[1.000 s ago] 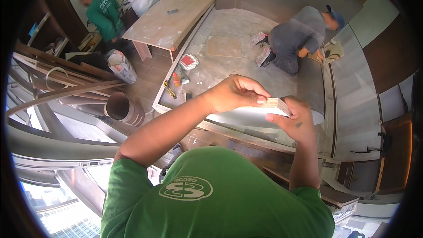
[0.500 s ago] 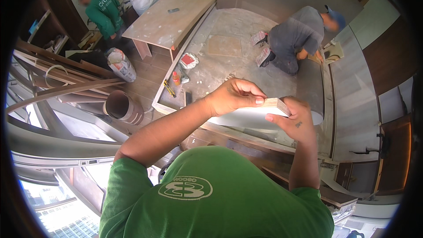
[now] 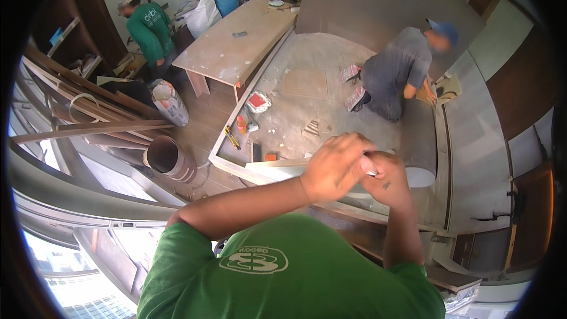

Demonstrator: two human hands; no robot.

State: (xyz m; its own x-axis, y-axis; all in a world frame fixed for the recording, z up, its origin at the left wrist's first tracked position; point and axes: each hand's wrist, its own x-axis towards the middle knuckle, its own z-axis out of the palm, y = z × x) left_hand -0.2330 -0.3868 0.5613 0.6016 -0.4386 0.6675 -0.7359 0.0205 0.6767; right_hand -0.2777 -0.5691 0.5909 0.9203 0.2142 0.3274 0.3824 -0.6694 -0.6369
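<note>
My left hand (image 3: 335,166) bends inward at the wrist, its curled fingers pressed against the top of my right hand (image 3: 387,178). My right fingers are folded too. A small white bit (image 3: 371,172) shows between the two hands; the rest of what they grip is hidden. Left of and behind my left hand, a white-faced board (image 3: 274,166) with a pale wood edge runs out of sight behind it. Whether either hand bears on that board cannot be seen.
A grey-floored platform (image 3: 304,85) lies ahead, where a person in grey (image 3: 393,74) kneels. On it are an orange bottle (image 3: 241,124), a yellow cutter (image 3: 231,138) and a foil-lined tray (image 3: 258,103). A wooden table (image 3: 236,41), bucket (image 3: 171,159) and person in green (image 3: 149,32) are farther left.
The hands have closed together, the left wrapping toward the right. The wood block's pale end between them is now covered. My view has tilted up slightly.
</note>
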